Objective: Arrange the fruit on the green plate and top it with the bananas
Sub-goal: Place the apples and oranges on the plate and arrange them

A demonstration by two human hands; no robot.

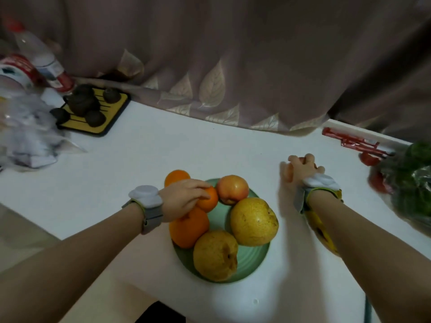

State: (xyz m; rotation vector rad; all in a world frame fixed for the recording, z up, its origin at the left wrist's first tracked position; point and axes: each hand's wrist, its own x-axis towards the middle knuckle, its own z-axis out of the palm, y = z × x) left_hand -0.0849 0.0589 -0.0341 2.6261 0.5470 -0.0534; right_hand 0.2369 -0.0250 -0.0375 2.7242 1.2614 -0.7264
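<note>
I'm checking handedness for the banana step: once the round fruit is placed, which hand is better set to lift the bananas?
Probably the right. The bananas lie under the right forearm, right of the green plate. The left hand is across the plate, holding an orange; the right hand first must place its fruit.

We've got bare forearms, no sleeves, and on each wrist a grey strap [152, 216] with lime edging and a white padded lump [146, 194] on top.
</note>
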